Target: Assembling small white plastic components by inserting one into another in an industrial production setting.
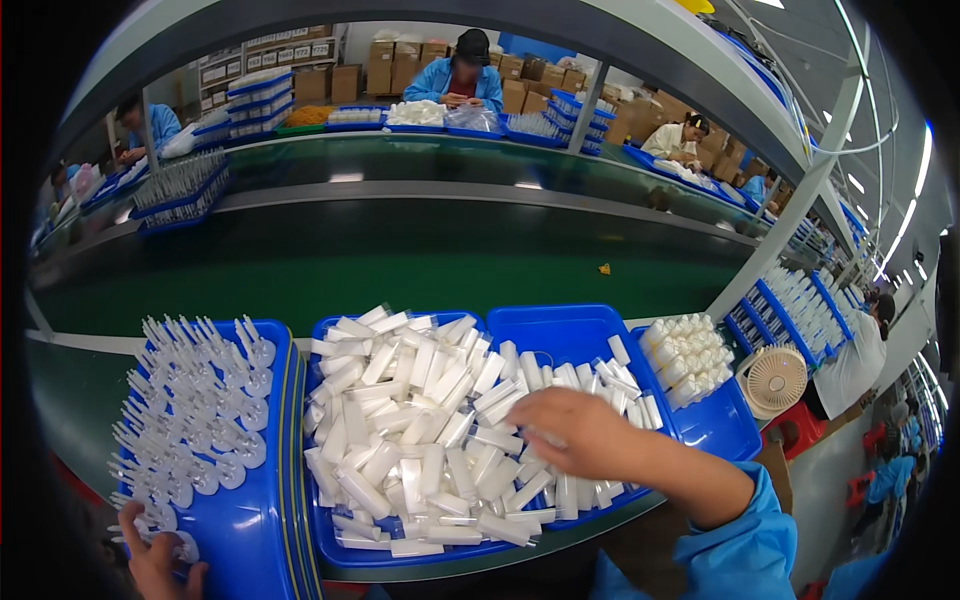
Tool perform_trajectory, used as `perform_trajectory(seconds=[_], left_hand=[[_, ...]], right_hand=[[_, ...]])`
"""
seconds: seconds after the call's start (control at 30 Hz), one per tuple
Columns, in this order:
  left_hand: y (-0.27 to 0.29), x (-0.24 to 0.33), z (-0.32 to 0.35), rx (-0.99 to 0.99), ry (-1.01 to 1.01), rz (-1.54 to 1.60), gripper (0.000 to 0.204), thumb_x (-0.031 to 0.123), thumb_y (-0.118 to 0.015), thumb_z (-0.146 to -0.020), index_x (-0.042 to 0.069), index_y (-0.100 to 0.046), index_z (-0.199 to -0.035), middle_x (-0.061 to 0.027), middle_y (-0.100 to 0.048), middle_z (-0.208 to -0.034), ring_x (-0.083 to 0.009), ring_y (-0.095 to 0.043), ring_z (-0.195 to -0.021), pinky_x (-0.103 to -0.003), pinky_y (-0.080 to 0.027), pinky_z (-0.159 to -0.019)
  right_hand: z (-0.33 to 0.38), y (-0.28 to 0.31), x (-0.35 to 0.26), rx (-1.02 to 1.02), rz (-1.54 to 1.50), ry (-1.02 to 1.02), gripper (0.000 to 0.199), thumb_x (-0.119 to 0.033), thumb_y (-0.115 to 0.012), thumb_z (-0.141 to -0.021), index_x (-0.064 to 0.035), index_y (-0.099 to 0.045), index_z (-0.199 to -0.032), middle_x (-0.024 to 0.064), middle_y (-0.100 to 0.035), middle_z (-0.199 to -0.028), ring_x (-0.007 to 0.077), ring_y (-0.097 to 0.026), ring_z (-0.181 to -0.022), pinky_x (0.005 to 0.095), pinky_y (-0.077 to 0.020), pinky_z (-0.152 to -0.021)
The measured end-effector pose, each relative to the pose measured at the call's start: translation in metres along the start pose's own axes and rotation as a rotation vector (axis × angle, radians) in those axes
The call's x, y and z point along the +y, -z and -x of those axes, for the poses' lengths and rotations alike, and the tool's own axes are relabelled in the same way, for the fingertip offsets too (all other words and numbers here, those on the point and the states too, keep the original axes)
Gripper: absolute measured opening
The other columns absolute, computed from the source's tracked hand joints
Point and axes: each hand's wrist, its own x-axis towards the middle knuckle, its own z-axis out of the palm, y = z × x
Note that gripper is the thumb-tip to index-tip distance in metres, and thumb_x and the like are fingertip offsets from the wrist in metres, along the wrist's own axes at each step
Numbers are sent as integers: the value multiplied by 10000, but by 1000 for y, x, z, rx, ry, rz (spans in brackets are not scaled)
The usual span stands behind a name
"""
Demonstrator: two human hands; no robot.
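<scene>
My right hand (578, 436), in a blue sleeve, reaches left, palm down, over a heap of white plastic caps (420, 420). The caps fill a blue tray (330, 540), and the fingertips rest among them; whether they grip any is hidden. My left hand (155, 562) is at the lower left, touching the near end of another blue tray (245, 520). That tray holds several upright white nozzle pieces (190, 410). A round white base lies by its fingers, but the grip is unclear.
A second blue tray (570, 335) behind my right hand holds more caps, and a third (725, 425) holds small white bottles (688, 355). A small fan (775, 380) stands at the right. A green conveyor belt (400, 265) runs beyond. Other people work across it and at the right.
</scene>
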Motion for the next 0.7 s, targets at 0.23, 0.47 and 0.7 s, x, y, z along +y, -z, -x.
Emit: perform_trajectory(seconds=[0.23,0.47,0.7], left_hand=[[-19,3,13,606,-341,-45,233,-5,-714,-681,60,-663,-898,-166,-479,-1150,-252,-574,-788,-338,-480,-659],[-6,9,15,146,-109,-87,156,37,-662,-737,59,-643,-890,-123,-573,-859,-291,-576,-738,-345,-469,-640],[-11,-13,9,167,-206,276,128,-73,-594,-716,3,-594,-819,-142,-585,-830,-290,-582,-756,-341,-472,-681]], right_hand=[[-38,-41,-32,-253,-26,227,358,-64,-586,-684,-29,-501,-1030,91,-542,-1001,260,-537,-912,342,-503,-687],[-53,-43,-20,-340,155,188,258,-56,-525,-733,-45,-515,-991,89,-552,-932,258,-582,-841,336,-506,-639],[-26,-6,-1,43,96,-196,258,-81,-661,-692,-74,-515,-905,64,-599,-798,211,-561,-528,311,-446,-478]])
